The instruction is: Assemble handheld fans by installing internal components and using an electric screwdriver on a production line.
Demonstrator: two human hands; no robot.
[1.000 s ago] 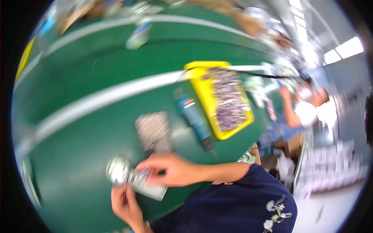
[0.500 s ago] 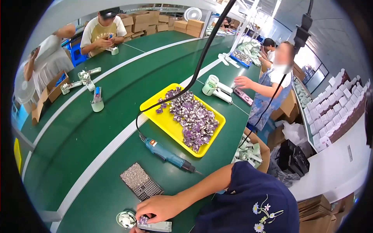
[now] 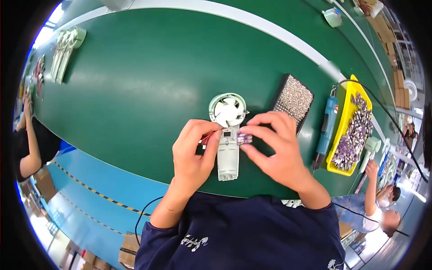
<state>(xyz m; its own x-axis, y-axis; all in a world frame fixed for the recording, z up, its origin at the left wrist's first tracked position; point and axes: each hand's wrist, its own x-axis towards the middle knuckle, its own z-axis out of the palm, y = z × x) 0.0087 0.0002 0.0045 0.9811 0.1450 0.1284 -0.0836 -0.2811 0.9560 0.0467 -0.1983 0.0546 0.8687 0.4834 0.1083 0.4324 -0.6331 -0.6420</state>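
Observation:
A pale green handheld fan housing lies on the green bench in front of me, its round head with white blades pointing away. At its left side my left hand pinches thin red wires, which have a small white connector on their end. My right hand grips a small purple circuit board between thumb and fingers, close to the right edge of the handle. The wire ends under my left fingertips are hidden.
Right of my hands are a black tray of small metal screws, a blue electric screwdriver and a yellow tray of purple boards. Stacked fan housings stand at far left. Co-workers sit at both sides.
The view has swung from the right side of the bench down to my hands. The fan housing now shows in full, with the purple board still in my right hand and my left hand visible.

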